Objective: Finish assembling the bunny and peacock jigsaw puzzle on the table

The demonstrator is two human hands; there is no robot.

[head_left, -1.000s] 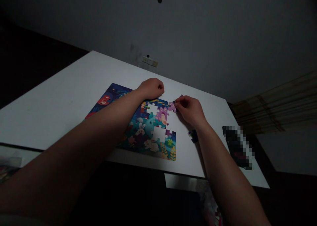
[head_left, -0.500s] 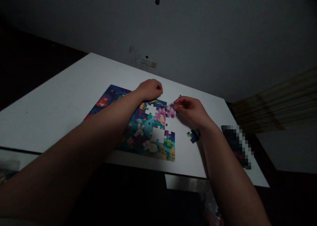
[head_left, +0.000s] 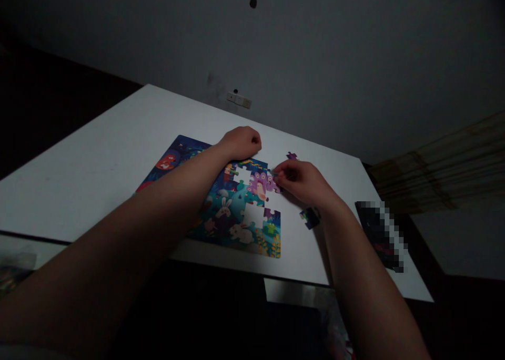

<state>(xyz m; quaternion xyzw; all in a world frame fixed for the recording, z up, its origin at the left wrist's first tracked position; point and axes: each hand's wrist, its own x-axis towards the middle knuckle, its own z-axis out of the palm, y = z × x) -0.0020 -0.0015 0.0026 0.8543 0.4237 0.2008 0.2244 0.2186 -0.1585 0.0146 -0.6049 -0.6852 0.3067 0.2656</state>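
A colourful jigsaw puzzle (head_left: 223,234) with rabbits and plants lies flat, with gaps in its right part. My left hand (head_left: 241,142) is curled into a loose fist at the puzzle's top edge, nothing visible in it; its forearm covers much of the picture. At the right edge, my right hand (head_left: 302,180) pinches a purple puzzle piece (head_left: 273,182) beside the pink-purple creature. Its fingertips partly hide that piece. Below the right wrist lies a loose dark puzzle piece (head_left: 310,218), and beyond the hand a small purple piece (head_left: 292,155).
The white table (head_left: 102,134) stands near a grey wall with a socket strip (head_left: 239,99). A dark object, partly pixelated (head_left: 381,236), lies at the table's right side. A curtain (head_left: 437,165) hangs at the right.
My right hand has shifted slightly down and left, bringing the purple piece against the puzzle's right edge. More of the far loose piece shows. The left hand stays put.
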